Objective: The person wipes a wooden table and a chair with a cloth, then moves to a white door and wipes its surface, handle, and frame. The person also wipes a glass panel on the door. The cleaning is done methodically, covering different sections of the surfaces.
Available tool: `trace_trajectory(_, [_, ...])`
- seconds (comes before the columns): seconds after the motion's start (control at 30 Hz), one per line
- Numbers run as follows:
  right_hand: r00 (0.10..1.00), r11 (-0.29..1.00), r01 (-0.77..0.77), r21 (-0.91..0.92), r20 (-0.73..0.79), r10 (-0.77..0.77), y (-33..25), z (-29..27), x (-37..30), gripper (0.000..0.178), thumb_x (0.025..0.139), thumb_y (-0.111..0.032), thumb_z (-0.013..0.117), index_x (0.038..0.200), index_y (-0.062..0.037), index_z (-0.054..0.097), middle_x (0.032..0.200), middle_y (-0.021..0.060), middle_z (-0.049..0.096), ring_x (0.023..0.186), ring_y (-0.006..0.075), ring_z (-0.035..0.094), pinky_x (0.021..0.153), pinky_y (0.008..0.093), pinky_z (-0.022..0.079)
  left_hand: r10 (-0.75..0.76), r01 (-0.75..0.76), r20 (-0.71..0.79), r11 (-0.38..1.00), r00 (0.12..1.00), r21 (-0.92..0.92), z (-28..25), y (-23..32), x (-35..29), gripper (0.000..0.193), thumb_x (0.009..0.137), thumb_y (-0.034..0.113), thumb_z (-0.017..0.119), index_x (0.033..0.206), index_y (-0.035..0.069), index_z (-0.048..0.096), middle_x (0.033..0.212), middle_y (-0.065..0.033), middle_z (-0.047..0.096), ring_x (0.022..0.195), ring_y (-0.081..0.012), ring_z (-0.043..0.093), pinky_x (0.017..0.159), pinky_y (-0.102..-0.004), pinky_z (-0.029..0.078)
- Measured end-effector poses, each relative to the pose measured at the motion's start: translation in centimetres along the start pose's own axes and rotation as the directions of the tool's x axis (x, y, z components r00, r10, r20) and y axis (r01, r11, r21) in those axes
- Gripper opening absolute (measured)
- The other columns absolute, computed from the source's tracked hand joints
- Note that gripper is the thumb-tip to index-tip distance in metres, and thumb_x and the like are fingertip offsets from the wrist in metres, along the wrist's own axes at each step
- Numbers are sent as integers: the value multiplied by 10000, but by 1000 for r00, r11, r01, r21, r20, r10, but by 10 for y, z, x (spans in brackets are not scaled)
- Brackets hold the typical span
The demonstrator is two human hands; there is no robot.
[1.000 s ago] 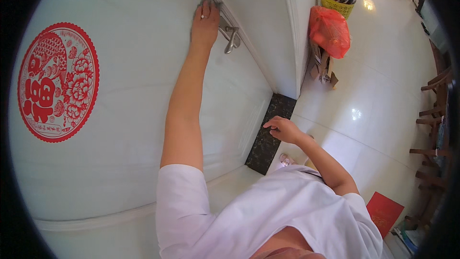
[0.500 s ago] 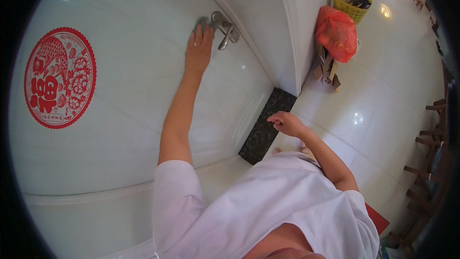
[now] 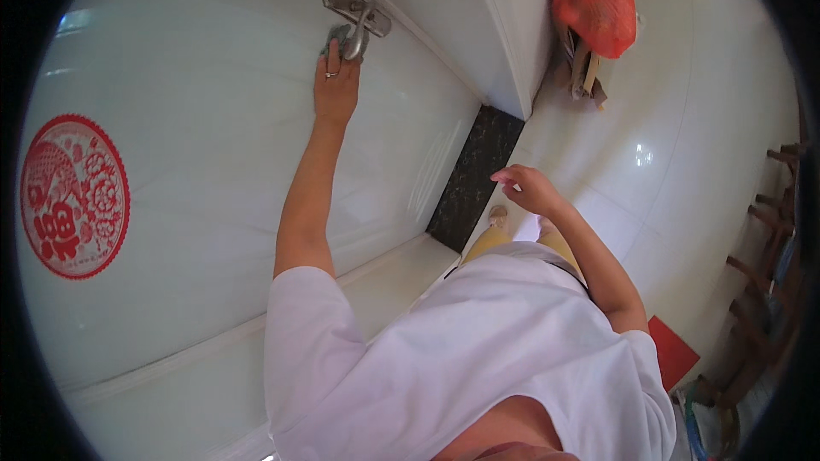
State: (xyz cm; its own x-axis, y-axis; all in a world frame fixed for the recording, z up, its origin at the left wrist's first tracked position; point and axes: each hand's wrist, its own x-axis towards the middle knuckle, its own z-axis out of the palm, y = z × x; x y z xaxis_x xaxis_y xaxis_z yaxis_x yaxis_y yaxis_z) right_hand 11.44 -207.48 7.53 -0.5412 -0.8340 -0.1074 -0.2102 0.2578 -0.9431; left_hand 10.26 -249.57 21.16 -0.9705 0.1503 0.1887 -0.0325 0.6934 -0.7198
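Holds a crumpled grey-green cloth (image 3: 336,35) under the fingertips of the left hand (image 3: 336,90), against a white door (image 3: 213,145), just beside the curved lever of a metal handle (image 3: 360,26). Cannot tell the tightness of this grip from above. Carries the right hand (image 3: 531,191) in front of the body, well apart from the door, with fingers loosely bent and half open. Shows, farther left on the door, a round red-and-white decal (image 3: 75,196); includes, at upper right, a red plastic bag (image 3: 594,4) on a pale tiled floor (image 3: 709,102).
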Motion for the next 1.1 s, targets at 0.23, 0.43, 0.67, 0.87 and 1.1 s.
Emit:
trace_trajectory(0.23, [992,995,-103,4,69,102,-3,47,-17,298,857,-51,610,1144,-84,680,1059,131,667,948,305,660,829,390,531,193,-171,207,978,959,-120,93,97,-53,507,956,147,531,1443,34,446,1487,-90,427,1447,-246,301,1172,-385,279])
trace_trajectory(0.43, [966,963,-259,78,26,258,14,80,-44,317,849,-29,595,1150,-64,687,1051,140,681,939,302,666,840,369,533,358,-282,332,925,873,-255,116,130,-207,363,926,126,567,1263,-3,607,1407,-90,526,1363,-242,414,1152,-389,317])
trace_trajectory(0.67, [974,973,-222,66,61,218,-1,119,-32,317,848,-26,586,1145,-65,690,1026,145,701,908,286,673,831,383,540,-252,227,-48,929,967,-293,-7,13,-158,363,877,169,654,1232,241,675,1395,71,543,1317,-237,460,1061,-484,362])
trace_trajectory(0.87, [992,992,-120,33,36,119,-2,141,-14,313,849,-31,581,1141,-60,692,1014,143,711,906,290,674,825,387,543,-467,465,-326,881,822,-90,-58,-42,-114,515,853,11,609,1298,266,640,1445,63,495,1277,-281,437,1002,-441,354])
trace_trajectory(1.1, [973,991,-133,19,191,127,-8,133,-27,297,862,-21,589,1141,-60,684,1029,134,691,920,272,673,839,361,534,100,-71,97,960,990,-269,51,81,-223,361,889,138,627,1242,69,606,1260,-32,575,1277,-210,495,1075,-408,402])
